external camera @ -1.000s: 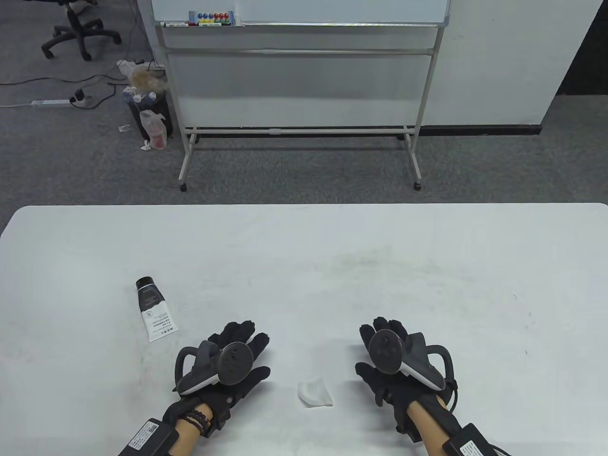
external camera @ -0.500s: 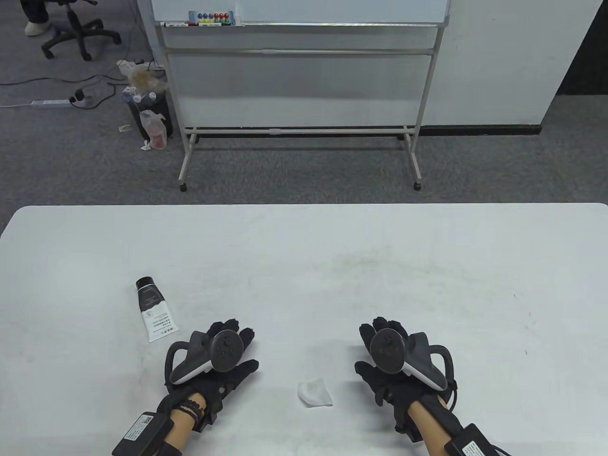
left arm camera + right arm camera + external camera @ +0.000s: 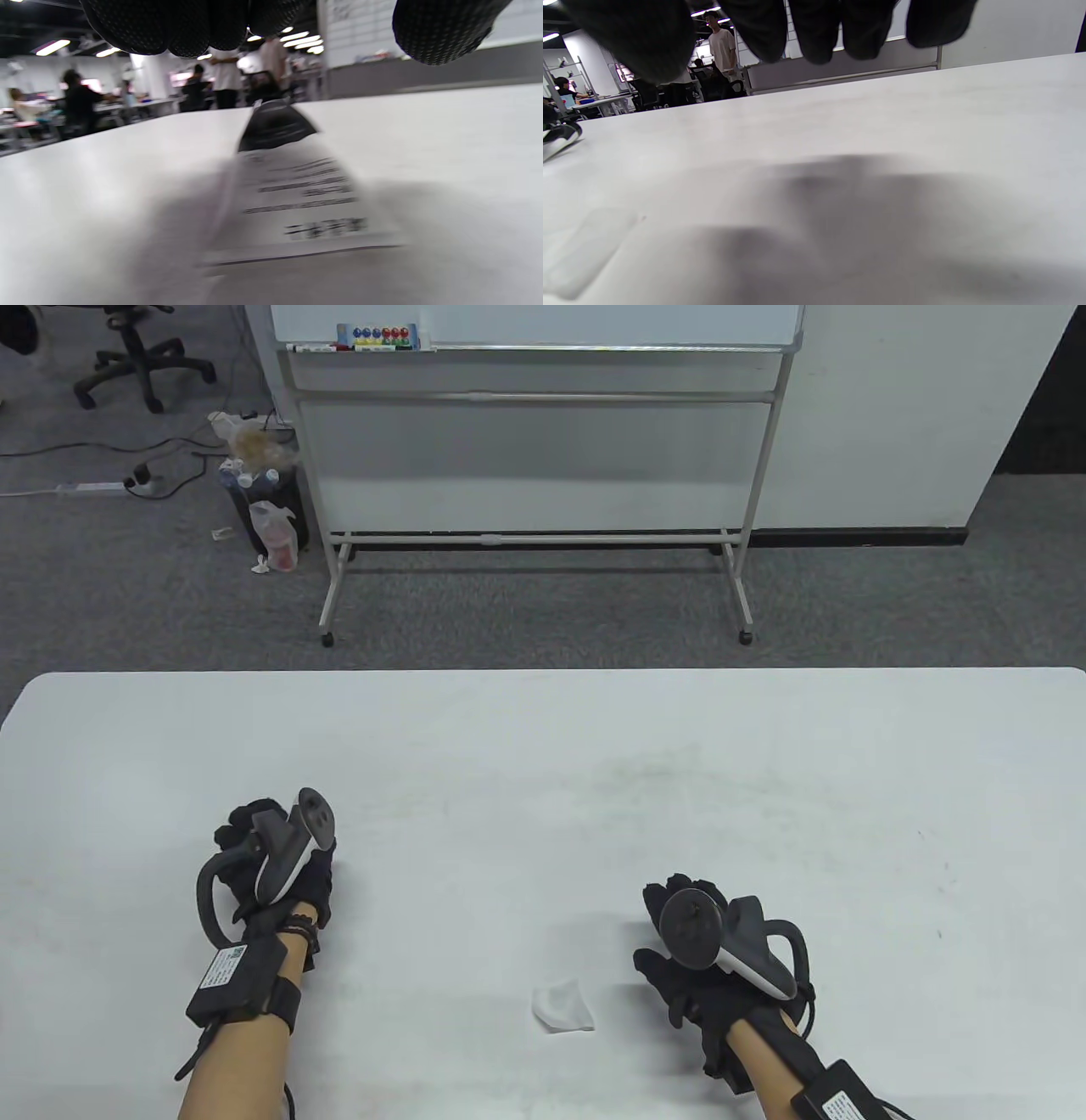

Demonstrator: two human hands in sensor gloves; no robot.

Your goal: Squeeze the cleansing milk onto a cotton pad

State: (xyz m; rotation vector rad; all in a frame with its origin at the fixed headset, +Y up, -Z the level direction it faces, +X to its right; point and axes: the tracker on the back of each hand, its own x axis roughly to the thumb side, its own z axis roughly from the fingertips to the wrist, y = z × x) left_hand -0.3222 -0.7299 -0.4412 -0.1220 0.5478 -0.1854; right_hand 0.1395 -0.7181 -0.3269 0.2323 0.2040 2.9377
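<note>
A white tabletop (image 3: pixel 543 746) with rounded corners fills the lower part of the table view, faintly scuffed near its middle. Beyond it lies grey carpet (image 3: pixel 543 619). A wheeled whiteboard (image 3: pixel 534 424) stands on the carpet, coloured magnets (image 3: pixel 382 336) on its tray. To its left sit a bin with plastic bags (image 3: pixel 259 504), a power strip (image 3: pixel 85 487) with cables, and an office chair (image 3: pixel 136 356). A white wall (image 3: pixel 908 415) with dark skirting rises on the right. The wrist views show blurred ceiling lights (image 3: pixel 53 46) and what seem to be people at desks (image 3: pixel 80 101).
</note>
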